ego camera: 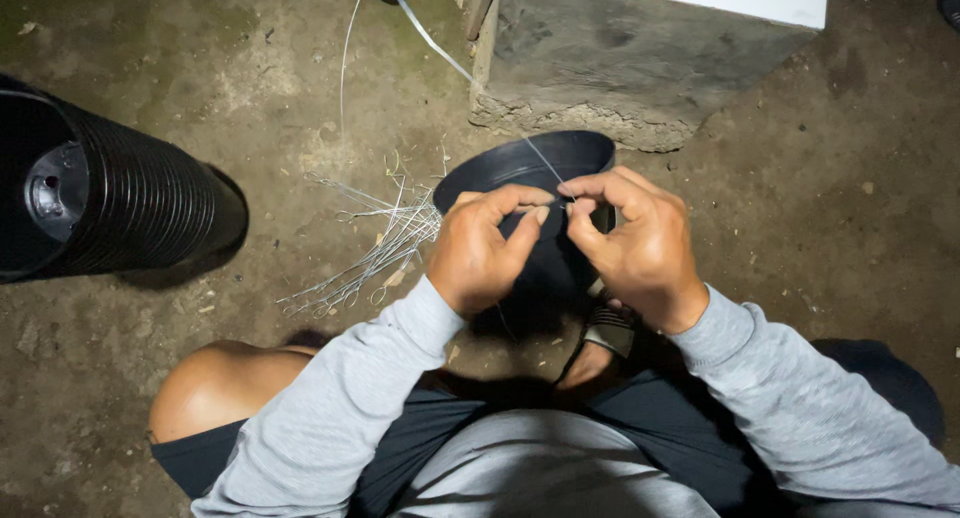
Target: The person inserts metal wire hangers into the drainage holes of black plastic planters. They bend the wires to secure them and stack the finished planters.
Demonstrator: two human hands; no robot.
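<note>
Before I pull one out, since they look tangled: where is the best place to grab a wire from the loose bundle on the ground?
Probably at the near, lower-left end of the wire bundle, coming from the left hand side. There the wires fan apart and end in small loops, so single strands separate. Toward the black pot they cross densely, and the right hand is farther away.

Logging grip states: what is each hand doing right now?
Left hand: pinched shut on the thin wire.
Right hand: pinched shut on the same wire.
</note>
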